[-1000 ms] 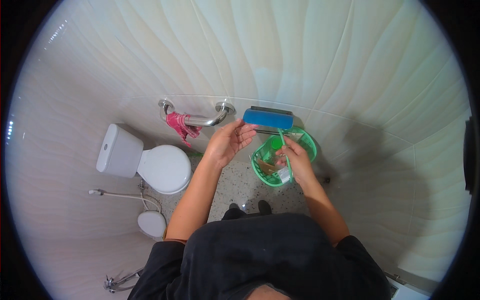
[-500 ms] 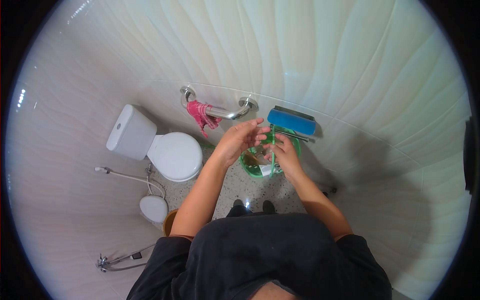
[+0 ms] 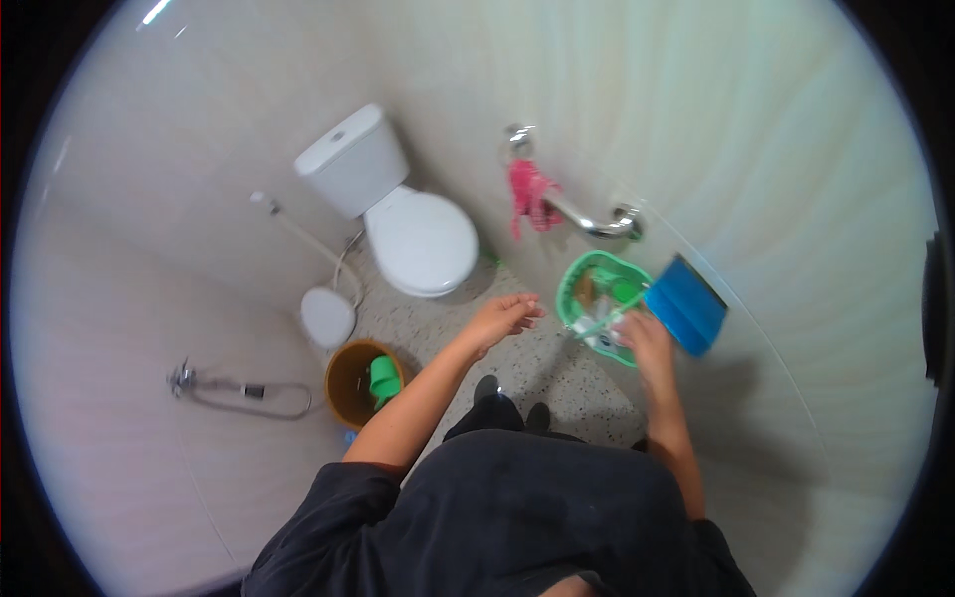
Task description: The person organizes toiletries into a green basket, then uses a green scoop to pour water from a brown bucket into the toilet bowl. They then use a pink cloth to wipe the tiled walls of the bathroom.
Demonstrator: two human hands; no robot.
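My right hand [image 3: 647, 343] is at the near right side of a green plastic basket [image 3: 565, 289], its fingers closed at the slim green handle [image 3: 597, 330] that crosses the top. Motion blurs the fingertips. Inside the basket lie a brown item [image 3: 585, 289], a green piece [image 3: 625, 290] and some whitish things too blurred to name. Just right of the basket, by the wall, is a blue panel-like thing [image 3: 688, 306] with a dark edge. My left hand [image 3: 509, 318] hovers left of the basket, fingers loosely bent, nothing visible in it.
A chrome grab bar [image 3: 587, 221] with a pink cloth [image 3: 532, 197] over it juts from the wall. Left of it stands a white toilet [image 3: 423, 244]. An orange-brown bucket [image 3: 343, 383] holding a green dipper [image 3: 383, 380] sits at the left, near a hand shower [image 3: 254, 391].
The view has turned, so the toilet and basket sit farther right and the bucket has come into sight. My left hand has drawn away from the basket; my right hand stays by its handle.
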